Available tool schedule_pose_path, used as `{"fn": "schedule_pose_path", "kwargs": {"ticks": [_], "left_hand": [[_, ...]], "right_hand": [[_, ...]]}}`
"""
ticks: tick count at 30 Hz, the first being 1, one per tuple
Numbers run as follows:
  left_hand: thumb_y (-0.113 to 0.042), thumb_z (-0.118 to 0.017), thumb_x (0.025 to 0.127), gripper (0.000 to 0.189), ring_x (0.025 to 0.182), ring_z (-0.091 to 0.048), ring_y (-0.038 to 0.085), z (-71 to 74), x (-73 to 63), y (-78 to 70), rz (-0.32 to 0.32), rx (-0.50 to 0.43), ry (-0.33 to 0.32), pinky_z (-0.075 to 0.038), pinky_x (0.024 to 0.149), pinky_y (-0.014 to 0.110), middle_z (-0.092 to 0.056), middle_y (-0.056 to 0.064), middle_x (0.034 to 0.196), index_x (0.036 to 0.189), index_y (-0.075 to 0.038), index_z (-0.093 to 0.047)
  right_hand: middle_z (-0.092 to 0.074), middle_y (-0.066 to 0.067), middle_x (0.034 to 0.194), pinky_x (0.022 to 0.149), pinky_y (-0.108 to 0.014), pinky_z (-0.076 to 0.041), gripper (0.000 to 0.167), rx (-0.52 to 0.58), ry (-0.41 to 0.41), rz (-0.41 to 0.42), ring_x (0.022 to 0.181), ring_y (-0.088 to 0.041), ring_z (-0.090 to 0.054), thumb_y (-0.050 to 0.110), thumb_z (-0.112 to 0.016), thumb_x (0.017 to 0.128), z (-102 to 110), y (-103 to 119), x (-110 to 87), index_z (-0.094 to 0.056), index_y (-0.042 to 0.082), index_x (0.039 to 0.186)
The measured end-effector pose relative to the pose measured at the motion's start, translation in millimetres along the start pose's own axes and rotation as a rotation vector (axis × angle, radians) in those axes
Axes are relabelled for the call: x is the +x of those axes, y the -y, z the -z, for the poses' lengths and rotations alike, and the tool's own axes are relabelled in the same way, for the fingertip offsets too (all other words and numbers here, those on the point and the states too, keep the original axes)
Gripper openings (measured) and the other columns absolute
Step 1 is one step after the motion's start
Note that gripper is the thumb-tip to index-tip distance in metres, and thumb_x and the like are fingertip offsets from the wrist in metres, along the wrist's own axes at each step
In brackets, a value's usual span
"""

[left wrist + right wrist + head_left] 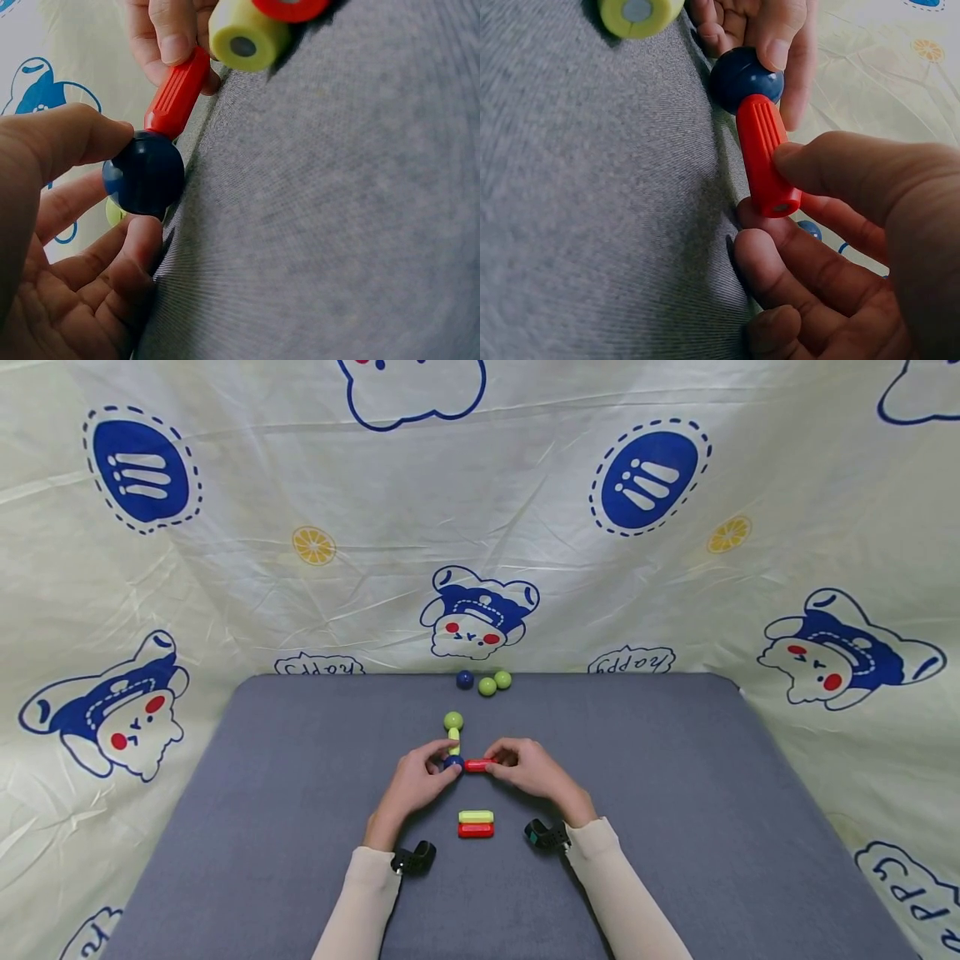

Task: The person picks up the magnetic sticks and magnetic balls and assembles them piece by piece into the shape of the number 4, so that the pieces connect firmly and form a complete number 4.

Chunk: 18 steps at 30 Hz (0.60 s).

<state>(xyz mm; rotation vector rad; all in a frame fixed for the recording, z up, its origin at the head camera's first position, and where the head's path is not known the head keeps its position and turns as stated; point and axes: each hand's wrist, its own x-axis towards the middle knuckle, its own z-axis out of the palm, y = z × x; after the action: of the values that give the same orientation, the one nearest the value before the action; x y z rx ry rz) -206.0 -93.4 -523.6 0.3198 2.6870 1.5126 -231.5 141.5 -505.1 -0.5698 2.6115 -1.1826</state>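
My left hand [417, 779] pinches a dark blue ball [144, 174] between thumb and fingers. A red ribbed rod [762, 154] meets the ball end-on, and my right hand [531, 767] grips that rod by its other end. From the blue ball a yellow-green rod [453, 737] runs away toward a green ball [453, 721], partly hidden by the left fingers. Closer to me, a second yellow-green rod [476, 817] and a second red rod [476, 831] lie side by side between the forearms. The loose rod's end shows a grey metallic disc in the left wrist view.
At the table's far edge sit another blue ball [465, 680] and two green balls [487, 687]. Grey cloth covers the table [315, 752]. A printed pale curtain [525, 527] hangs behind it. Each wrist wears a black camera band [415, 858].
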Motion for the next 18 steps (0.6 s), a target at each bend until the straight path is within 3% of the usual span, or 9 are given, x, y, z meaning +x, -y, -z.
{"fn": "schedule_pose_path", "kwargs": {"ticks": [18], "left_hand": [[-0.022,-0.075,0.095,0.040,0.071,-0.052,0.012,2.1,0.7,0.9,0.002,0.003,0.003,-0.042,0.064,0.026,-0.067,0.005,0.108,0.134,-0.016,-0.068]], "right_hand": [[-0.071,-0.001,0.098,0.072,-0.030,-0.049,0.017,-0.006,0.015,0.003,0.082,-0.013,-0.059,0.024,-0.071,0.098,1.3,0.4,2.1,-0.074,0.014,0.111]]}}
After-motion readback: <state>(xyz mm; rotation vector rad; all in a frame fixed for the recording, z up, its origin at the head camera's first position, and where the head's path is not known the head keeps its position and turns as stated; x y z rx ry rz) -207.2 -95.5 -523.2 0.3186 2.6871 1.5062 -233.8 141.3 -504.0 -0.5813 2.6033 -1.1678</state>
